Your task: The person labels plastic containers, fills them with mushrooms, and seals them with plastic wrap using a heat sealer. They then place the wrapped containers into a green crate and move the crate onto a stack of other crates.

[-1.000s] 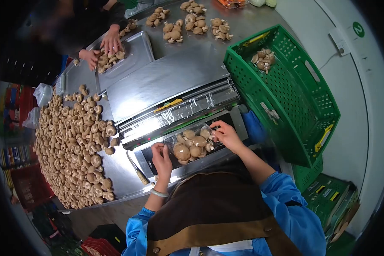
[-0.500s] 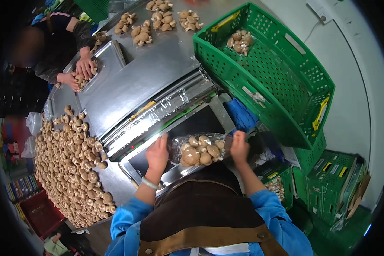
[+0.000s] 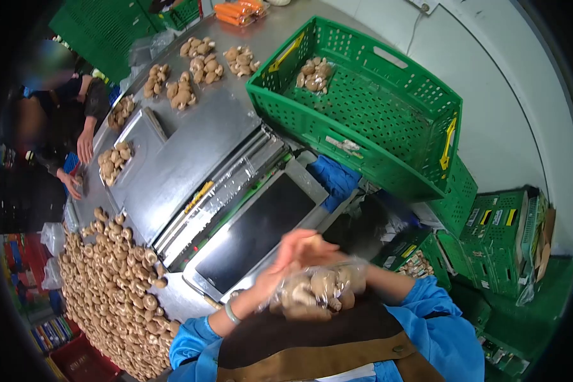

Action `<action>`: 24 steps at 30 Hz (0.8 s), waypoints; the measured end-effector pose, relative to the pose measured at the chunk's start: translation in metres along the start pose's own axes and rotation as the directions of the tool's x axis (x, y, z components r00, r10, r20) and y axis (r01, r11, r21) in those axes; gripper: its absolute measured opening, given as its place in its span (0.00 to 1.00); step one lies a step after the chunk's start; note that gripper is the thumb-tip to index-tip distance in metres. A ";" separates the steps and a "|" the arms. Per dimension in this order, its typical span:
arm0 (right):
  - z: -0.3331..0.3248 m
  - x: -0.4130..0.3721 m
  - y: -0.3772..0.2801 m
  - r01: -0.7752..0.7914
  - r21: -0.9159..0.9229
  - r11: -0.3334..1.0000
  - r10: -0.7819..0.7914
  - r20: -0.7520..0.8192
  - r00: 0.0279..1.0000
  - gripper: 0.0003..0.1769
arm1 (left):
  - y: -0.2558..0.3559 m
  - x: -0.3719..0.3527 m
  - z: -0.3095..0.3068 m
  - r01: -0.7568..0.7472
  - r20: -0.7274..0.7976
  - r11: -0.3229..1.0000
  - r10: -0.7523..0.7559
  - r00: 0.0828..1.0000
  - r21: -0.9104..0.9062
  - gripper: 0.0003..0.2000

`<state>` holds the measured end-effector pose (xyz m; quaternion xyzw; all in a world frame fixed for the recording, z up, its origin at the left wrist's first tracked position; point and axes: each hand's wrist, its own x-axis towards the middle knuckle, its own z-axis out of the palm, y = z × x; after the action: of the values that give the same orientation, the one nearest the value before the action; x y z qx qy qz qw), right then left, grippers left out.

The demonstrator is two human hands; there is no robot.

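A film-wrapped pack of shiitake mushrooms (image 3: 318,291) is held up close to my apron, tilted, its clear film glossy and crinkled. My left hand (image 3: 288,256), with a pale bracelet at the wrist, is at its far left side, fingers bent inward against the film. Crossing over from the other side, my right hand (image 3: 321,249) meets the left behind the pack. Motion blurs both hands, and the pack hides part of the right one. Just beyond them lies the wrapping machine (image 3: 254,232) with its dark plate and film roller.
A green crate (image 3: 356,153) holding one mushroom pack (image 3: 315,74) stands at the right. Loose mushrooms (image 3: 111,293) are heaped at the left. Several portions (image 3: 204,69) and carrot packs (image 3: 240,11) sit at the back. A co-worker's hands (image 3: 76,162) are at the far left.
Both hands have come together from the pack's two ends and now overlap behind it. The pack is nearer my chest and tilted. The co-worker's hands have left a mushroom portion.
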<state>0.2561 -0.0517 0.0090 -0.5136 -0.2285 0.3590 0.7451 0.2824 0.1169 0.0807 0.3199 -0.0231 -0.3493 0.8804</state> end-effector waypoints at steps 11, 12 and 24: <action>-0.103 0.045 -0.153 -0.231 -0.136 0.963 0.200 -0.211 0.957 0.45 | 0.014 0.096 -0.043 -0.148 0.022 0.400 0.303 0.953 0.905 0.11; -0.139 0.040 -0.145 -0.079 -0.268 0.960 -0.012 -0.323 0.946 0.42 | 0.030 0.118 -0.051 -0.080 -0.067 0.467 0.289 0.955 0.881 0.10; -0.458 0.041 -0.033 -0.105 -0.065 0.992 -0.056 -0.995 0.085 0.41 | 0.077 0.457 -0.142 -0.401 0.305 -0.882 -0.322 0.896 0.248 0.33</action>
<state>0.6174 -0.3024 -0.1300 -0.6680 0.3231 -0.0847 0.6650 0.7111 -0.0502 -0.0707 0.8271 -0.5461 0.0215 -0.1313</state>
